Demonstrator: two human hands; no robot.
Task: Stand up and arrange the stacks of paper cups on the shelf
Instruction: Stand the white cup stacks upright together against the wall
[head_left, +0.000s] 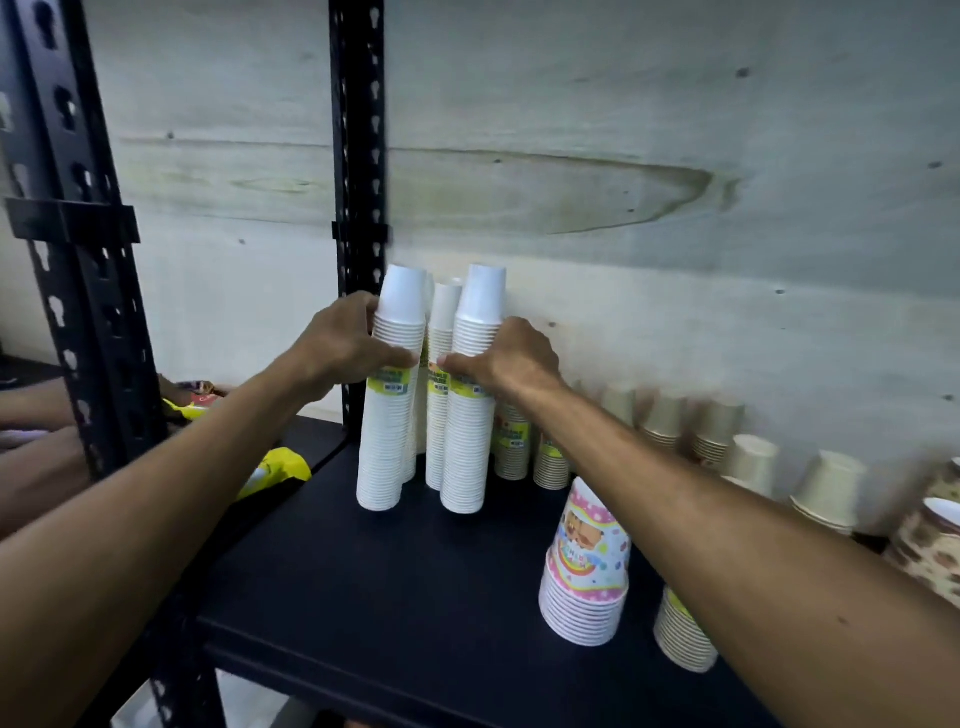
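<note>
While both hands grip: two tall white stacks upright, back-left part of the shelf (332, 587).
Left hand (343, 345): fingers wrapped around left white stack (389, 405), at its yellow label.
Right hand (511, 358): fingers closed on right white stack (470, 415), same height.
Behind them: two more white stacks (441, 384), standing.
Back edge, rightward: cream cup stacks (665, 421), shorter, upright.
Front-right: pink cartoon-print stack (587, 566), upright, just beside the right forearm.
Left corner: black slotted post (358, 156).
</note>
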